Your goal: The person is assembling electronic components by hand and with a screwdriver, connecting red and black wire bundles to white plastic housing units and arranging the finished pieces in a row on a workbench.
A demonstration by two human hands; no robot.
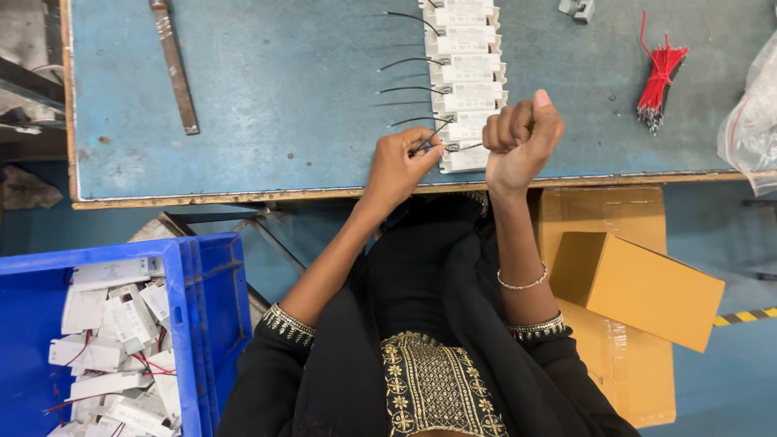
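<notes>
Head view, table: a blue top, worn and scuffed, with a wooden front edge.
Row of modules: small white plastic boxes, flat and rectangular, lie side by side in a column running from the far edge toward the person; each box's long axis goes left-right, and each has a thin black wire sticking out to the left.
Nearest module: the white box at the close end of the column sits at the table's front edge, between the two hands.
Left hand: the left hand is pinched nearly shut, fingertips holding a black wire at the nearest box's left end (which box the wire belongs to is hard to tell).
Right hand: the right hand is curled into a fist, thumb up, just right of the nearest box; a thin wire runs toward it, but what it grips inside I cannot tell.
Metal bar: a long, flat, dull bar lies far left on the table, its length running away from the person.
Red wires: a tied bundle on the right.
Crate: blue plastic, lower left, full of loose white boxes.
Carton: plain brown cardboard, lower right.
</notes>
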